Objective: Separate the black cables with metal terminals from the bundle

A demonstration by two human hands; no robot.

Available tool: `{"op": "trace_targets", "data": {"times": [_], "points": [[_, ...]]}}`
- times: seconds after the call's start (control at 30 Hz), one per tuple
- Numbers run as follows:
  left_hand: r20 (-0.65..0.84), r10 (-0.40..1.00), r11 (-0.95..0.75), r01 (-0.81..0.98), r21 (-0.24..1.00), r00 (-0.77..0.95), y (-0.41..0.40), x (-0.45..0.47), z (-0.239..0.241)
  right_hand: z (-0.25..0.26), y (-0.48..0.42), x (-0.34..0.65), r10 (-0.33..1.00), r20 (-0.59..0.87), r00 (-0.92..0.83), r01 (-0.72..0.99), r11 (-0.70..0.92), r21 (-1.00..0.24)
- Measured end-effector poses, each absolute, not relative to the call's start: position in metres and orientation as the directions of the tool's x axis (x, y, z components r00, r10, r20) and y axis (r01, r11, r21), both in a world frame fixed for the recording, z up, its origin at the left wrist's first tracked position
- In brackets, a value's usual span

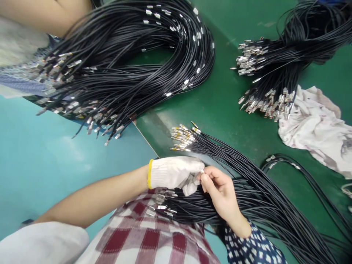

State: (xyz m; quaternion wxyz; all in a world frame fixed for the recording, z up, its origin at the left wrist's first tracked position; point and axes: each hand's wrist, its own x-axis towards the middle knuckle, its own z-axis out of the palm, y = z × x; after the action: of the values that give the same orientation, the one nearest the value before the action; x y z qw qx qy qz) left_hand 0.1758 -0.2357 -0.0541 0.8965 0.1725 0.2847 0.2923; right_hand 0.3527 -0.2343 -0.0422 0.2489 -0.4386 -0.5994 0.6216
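Right grip (221, 192) on small white piece (202, 171), black cables (192, 208) beneath.

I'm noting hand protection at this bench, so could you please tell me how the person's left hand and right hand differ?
The left hand wears a white glove with a yellow cuff edge, while the right hand is bare. The left hand's forearm is uncovered, whereas the right hand's has a dark sleeve with white marks. Both hands meet fingertip to fingertip at a small pale piece.
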Motion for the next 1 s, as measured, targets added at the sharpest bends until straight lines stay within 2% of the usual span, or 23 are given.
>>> {"op": "trace_targets", "data": {"times": [0.07, 0.17, 0.23, 0.3, 0.37, 0.5, 1.0], "points": [[-0.42, 0.674, 0.723, -0.426, 0.543, 0.608, -0.237, 0.179, -0.051, -0.044, -0.233, 0.353, 0.847, -0.226, -0.482, 0.227, -0.129, -0.965], [-0.471, 0.816, 0.572, -0.353, 0.74, 0.336, -0.242, 0.183, -0.041, -0.045, -0.232, 0.354, 0.87, -0.183, -0.457, 0.254, -0.07, -0.965], [-0.413, 0.903, 0.43, -0.216, 0.876, 0.12, -0.245, 0.186, -0.037, -0.046, -0.232, 0.354, 0.884, -0.149, -0.442, 0.293, -0.015, -0.956], [-0.34, 0.94, 0.338, -0.105, 0.935, 0.001, -0.247, 0.189, -0.036, -0.046, -0.231, 0.355, 0.883, -0.138, -0.449, 0.324, 0.017, -0.946], [-0.349, 0.936, 0.343, -0.115, 0.932, -0.038, -0.247, 0.191, -0.037, -0.047, -0.23, 0.356, 0.866, -0.153, -0.475, 0.317, 0.006, -0.948], [-0.46, 0.888, 0.451, -0.217, 0.866, 0.006, -0.248, 0.195, -0.038, -0.049, -0.232, 0.356, 0.87, -0.157, -0.468, 0.258, -0.036, -0.965], [-0.549, 0.832, 0.51, -0.283, 0.812, -0.077, -0.251, 0.212, -0.037, -0.052, -0.236, 0.351, 0.902, -0.167, -0.399, 0.227, -0.079, -0.971]]}}
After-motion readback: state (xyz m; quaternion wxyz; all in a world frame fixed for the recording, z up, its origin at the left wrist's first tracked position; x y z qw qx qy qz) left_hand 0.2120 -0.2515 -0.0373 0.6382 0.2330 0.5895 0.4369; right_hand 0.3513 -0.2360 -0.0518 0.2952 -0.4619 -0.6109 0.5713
